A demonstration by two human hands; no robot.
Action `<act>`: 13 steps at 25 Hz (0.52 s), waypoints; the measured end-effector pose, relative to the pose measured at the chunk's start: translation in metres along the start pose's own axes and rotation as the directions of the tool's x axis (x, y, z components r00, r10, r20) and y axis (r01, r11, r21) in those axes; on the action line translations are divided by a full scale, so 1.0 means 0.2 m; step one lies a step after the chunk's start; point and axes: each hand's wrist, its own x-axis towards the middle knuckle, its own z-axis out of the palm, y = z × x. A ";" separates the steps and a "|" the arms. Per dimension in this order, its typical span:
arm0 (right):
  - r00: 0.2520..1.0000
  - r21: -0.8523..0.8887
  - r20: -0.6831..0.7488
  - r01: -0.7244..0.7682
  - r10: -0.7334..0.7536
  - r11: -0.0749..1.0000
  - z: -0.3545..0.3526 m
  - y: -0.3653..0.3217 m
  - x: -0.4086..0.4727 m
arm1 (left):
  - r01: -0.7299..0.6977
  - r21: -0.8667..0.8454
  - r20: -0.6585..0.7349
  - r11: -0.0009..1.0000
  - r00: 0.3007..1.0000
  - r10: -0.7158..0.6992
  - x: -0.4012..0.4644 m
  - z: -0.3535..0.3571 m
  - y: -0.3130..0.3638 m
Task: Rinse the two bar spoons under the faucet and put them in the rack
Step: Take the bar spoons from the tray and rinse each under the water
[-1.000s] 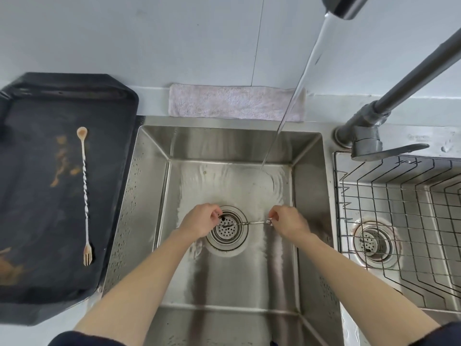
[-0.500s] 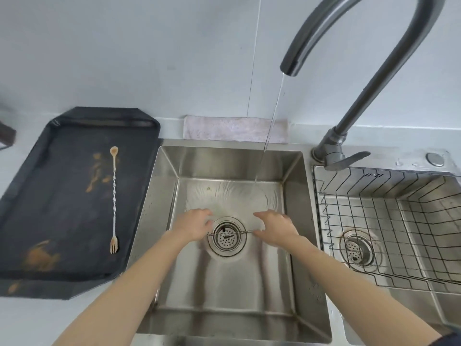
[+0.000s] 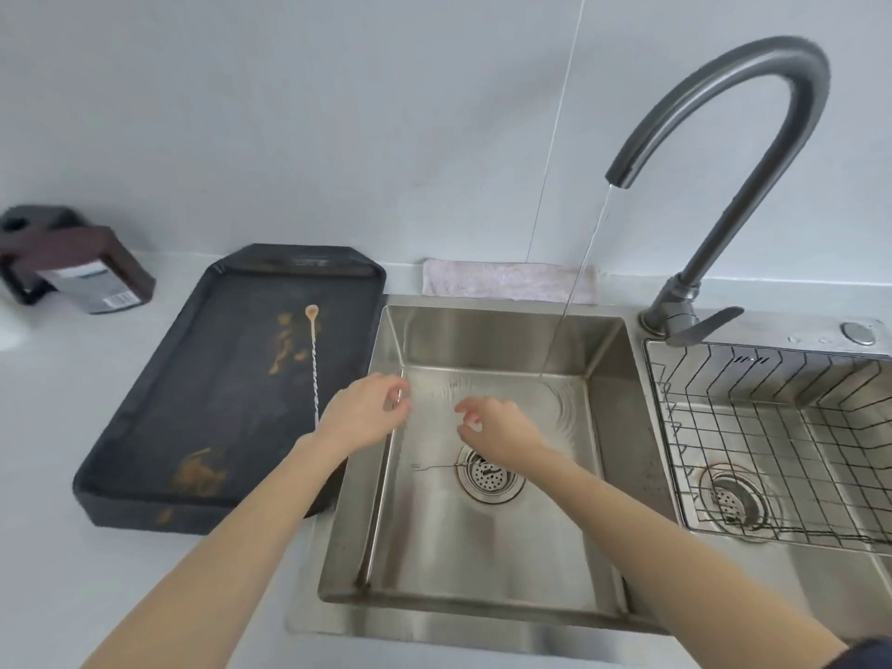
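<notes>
Steel spoon [image 3: 437,467] lies on the sink [image 3: 613,427] floor by the drain; second spoon [image 3: 314,364] waits on the tray [image 3: 145,427]. Left hand [image 3: 367,412] and right hand [image 3: 502,427] hover loosely curled, empty — next, regrasp and rinse under the stream [image 3: 574,301], far right.

No text can be read; the label [image 3: 91,284] on the dark box [image 3: 72,258] bears a barcode, its print too blurred

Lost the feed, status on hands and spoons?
Both hands empty: left, right. One spoon on sink floor by drain, other on tray. Rack unobstructed.
</notes>
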 end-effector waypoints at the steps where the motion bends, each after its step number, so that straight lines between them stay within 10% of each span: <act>1: 1.000 0.023 -0.011 0.012 -0.011 1.000 0.02 -0.06 0.01 | 0.007 0.007 -0.017 1.000 1.000 -0.006 -0.02 -0.03 -0.05; 13: 0.998 0.206 -0.049 0.055 -0.045 0.977 0.20 -0.56 0.19 | 0.352 0.044 0.001 0.935 0.936 -0.353 -0.03 -0.11 -0.46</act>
